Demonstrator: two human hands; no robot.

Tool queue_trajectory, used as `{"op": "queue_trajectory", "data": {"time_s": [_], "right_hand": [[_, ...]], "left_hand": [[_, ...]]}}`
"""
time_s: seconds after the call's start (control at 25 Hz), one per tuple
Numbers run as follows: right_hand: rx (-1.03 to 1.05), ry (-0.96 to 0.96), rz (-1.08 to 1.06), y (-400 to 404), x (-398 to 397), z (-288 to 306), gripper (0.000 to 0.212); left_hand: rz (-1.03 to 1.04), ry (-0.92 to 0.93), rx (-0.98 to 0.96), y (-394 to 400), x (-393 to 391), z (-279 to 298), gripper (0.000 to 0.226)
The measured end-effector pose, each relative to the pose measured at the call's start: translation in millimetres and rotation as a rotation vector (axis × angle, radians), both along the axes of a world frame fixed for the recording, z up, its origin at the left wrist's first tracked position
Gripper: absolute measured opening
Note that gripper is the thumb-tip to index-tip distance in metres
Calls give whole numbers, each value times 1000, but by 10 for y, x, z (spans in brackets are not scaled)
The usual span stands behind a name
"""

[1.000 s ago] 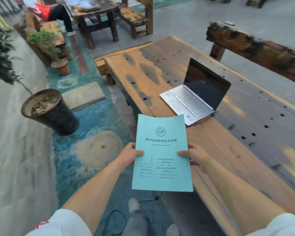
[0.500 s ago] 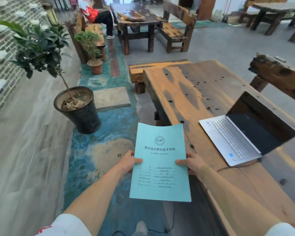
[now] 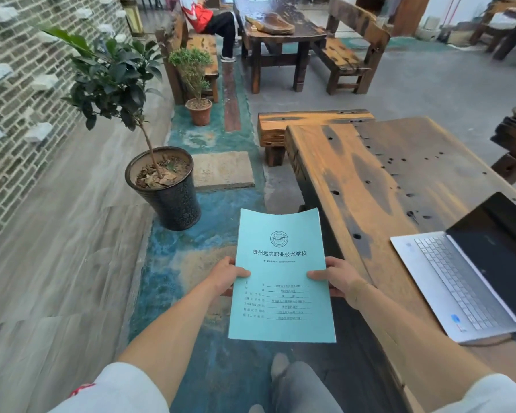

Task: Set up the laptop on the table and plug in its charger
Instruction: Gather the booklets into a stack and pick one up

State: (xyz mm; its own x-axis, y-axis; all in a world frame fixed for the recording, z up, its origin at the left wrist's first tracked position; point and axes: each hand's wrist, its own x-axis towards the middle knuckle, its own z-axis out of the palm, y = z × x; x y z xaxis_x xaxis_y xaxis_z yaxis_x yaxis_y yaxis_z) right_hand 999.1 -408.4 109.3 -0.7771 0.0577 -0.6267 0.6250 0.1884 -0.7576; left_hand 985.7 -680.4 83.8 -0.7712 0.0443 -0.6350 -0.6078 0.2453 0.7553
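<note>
Two hands (left (image 3: 225, 275), right (image 3: 338, 277)) grip one booklet (image 3: 280, 278); one laptop (image 3: 471, 281) open.

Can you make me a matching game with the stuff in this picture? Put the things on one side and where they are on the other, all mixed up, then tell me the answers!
Things:
1. Teal booklet
2. Silver laptop
3. Big dark plant pot
4. Small terracotta plant pot

Places:
A. On the floor beside a far bench
B. Held in both hands
C. Open on the wooden table
D. On the floor next to a flat stone slab

Pairs: 1-B, 2-C, 3-D, 4-A

The left hand and right hand grip the booklet's side edges.
</note>
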Motion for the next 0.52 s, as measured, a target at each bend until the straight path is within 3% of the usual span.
{"op": "queue_trajectory", "data": {"time_s": [0.52], "right_hand": [[-40, -21, 20, 478, -1983, -185, 31]], "left_hand": [[19, -12, -93, 440, -1857, 10, 35]]}}
